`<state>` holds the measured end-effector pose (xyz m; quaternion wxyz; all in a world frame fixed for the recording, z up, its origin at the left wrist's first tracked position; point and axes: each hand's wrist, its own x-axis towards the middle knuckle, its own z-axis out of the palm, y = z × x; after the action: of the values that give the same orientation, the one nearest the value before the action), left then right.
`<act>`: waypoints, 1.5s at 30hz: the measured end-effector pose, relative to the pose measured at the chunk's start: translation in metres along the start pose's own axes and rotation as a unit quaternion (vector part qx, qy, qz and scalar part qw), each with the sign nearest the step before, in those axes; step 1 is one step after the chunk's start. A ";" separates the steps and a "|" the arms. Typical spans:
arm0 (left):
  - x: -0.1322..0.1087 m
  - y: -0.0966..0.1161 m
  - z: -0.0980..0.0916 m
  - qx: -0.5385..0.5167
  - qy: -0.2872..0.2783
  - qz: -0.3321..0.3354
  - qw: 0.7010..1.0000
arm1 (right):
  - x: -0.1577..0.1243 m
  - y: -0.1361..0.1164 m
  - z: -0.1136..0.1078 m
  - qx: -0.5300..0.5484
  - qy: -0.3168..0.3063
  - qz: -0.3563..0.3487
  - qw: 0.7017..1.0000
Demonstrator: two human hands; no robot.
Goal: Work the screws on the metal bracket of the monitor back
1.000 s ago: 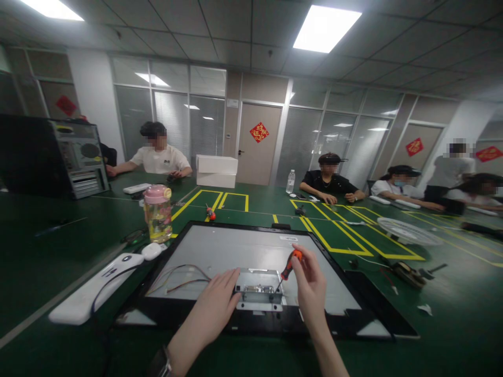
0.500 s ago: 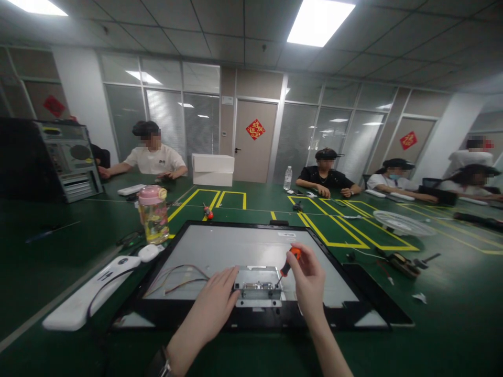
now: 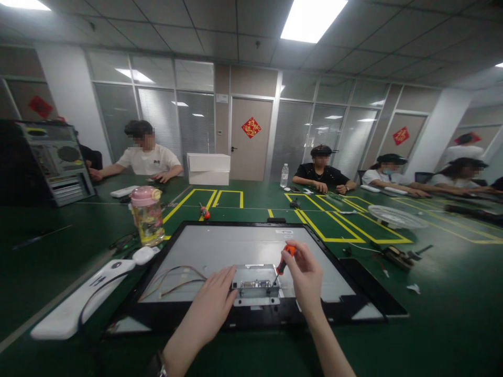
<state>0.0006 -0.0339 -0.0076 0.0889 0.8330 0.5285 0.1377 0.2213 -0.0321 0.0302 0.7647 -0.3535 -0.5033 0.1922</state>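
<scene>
A monitor panel [image 3: 192,243] with a grey metal back and black frame lies flat on the table before me. On its near part sits a metal bracket [image 3: 257,301] with a row of small connectors. My left hand [image 3: 214,298] rests flat with fingers stretched out against the bracket's left end. Brown and dark wires [image 3: 176,268] run from beside that hand over the panel. In my right hand [image 3: 308,272] is a red and black screwdriver [image 3: 287,254], pinched by its handle and tilted. Its tip meets the bracket's right end; the exact contact point is too small to make out.
To the left are a white power strip [image 3: 78,301], a pink-lidded bottle [image 3: 147,217] and an open computer case [image 3: 55,162]. A dark flat panel [image 3: 371,285] and a tape dispenser-like tool [image 3: 398,257] lie right. Beyond are a white box [image 3: 208,170] and several seated people.
The whole view has shifted slightly, so the scene sits a little further left. Both hands keep their places at the bracket, and the screwdriver stays at its right end.
</scene>
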 end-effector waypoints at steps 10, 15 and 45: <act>-0.001 0.002 -0.003 0.011 -0.010 -0.003 1.000 | 0.006 0.004 -0.007 0.066 -0.120 0.053 0.989; -0.001 0.001 -0.001 -0.002 0.001 0.005 1.000 | 0.004 0.005 -0.002 0.103 -0.127 0.062 0.985; 0.000 0.003 -0.001 0.014 0.003 0.010 1.000 | -0.004 -0.019 0.032 0.003 -0.147 -0.020 0.989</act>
<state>0.0025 -0.0346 -0.0056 0.0742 0.8390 0.5222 0.1338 0.1894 -0.0366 0.0499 0.6870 -0.3089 -0.6169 0.2281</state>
